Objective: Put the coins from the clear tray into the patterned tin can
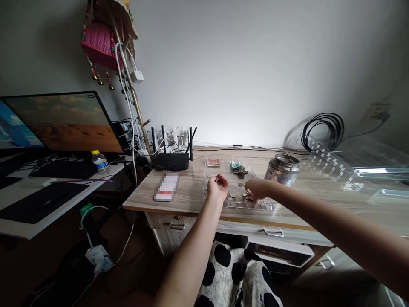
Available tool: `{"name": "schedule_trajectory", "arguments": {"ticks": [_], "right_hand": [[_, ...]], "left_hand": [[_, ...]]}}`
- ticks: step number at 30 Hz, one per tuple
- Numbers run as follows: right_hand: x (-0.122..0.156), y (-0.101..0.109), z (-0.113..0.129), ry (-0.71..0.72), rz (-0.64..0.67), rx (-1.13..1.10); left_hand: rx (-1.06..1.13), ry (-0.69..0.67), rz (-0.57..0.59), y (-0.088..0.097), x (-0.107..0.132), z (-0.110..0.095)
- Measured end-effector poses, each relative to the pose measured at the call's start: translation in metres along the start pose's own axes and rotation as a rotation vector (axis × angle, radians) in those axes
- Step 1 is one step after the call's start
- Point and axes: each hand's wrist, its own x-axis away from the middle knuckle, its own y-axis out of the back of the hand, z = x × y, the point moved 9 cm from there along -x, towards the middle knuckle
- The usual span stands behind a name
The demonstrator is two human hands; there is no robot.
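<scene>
Round metal coins (232,195), silvery and brassy in tone, lay scattered inside a shallow clear plastic tray (225,167), most of them toward its front edge. The tray rested on a pale wood-grain desk (191,181). Over the tray's left half the left hand (218,186) was turned palm up, its fingers curled into a loose cup around at least one coin. Over the tray's front right part the right hand (254,189) reached down among the coins, knuckles up and fingertips lowered; from this angle it could not be told whether those fingers were pinching a coin or merely touching some. Near the tray's back left corner lay a flat reddish paper banknote (214,162), and toward its back right lay a crumpled bundle of greenish paper notes (237,166). Just beside the tray on the right stood a rounded silver metal can (283,171) with a printed label, partly hidden by the right forearm. Left of the tray lay a pale rectangular item (166,187), its face blurred out, and behind that, also left of the tray, stood a black plastic router (172,161) with upright antennas. Well to the tray's right, a coil of black cable (322,130) leaned against the wall.
</scene>
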Motion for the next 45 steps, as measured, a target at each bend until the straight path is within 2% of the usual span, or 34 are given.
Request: {"name": "schedule_trajectory", "arguments": {"ticks": [4, 9, 13, 17, 22, 25, 29, 32, 35, 38, 40, 43, 45], "right_hand": [[0.008, -0.011, -0.009, -0.083, 0.178, 0.043], [0.01, -0.017, -0.011, -0.129, 0.334, -0.031], [0.011, -0.017, -0.012, -0.137, 0.366, -0.056], [0.017, -0.017, -0.012, -0.132, 0.341, -0.071], [0.023, -0.005, -0.01, -0.103, 0.233, -0.081], [0.021, 0.023, 0.004, -0.015, 0.084, -0.164], [0.011, 0.061, 0.043, 0.147, -0.135, -0.289], [0.0, 0.068, 0.062, 0.135, -0.213, -0.261], [-0.008, 0.062, 0.07, 0.14, -0.223, -0.242], [-0.008, 0.058, 0.071, 0.16, -0.239, -0.254], [0.0, 0.065, 0.067, 0.137, -0.321, -0.246], [0.035, 0.094, 0.05, 0.058, -0.556, -0.203], [0.069, 0.118, 0.025, -0.021, -0.72, -0.162]], "left_hand": [[-0.026, 0.005, 0.007, -0.001, 0.0, 0.002], [-0.026, -0.005, 0.005, 0.0, 0.001, 0.001], [-0.016, -0.012, 0.012, -0.001, 0.001, 0.001], [-0.037, 0.006, 0.017, -0.001, 0.001, 0.004], [-0.06, 0.002, 0.041, -0.003, 0.001, 0.005], [-0.122, 0.025, 0.021, -0.001, 0.0, 0.008], [-0.145, 0.075, 0.031, -0.003, -0.003, 0.014], [-0.1, 0.093, 0.058, -0.007, -0.005, 0.015], [-0.077, 0.051, 0.062, -0.008, -0.006, 0.01], [-0.06, 0.01, 0.036, -0.005, -0.004, 0.005], [-0.066, 0.016, 0.018, -0.004, -0.002, 0.005], [-0.084, 0.04, 0.033, -0.005, 0.003, 0.008], [-0.085, 0.008, 0.009, -0.004, 0.004, 0.005]]}}
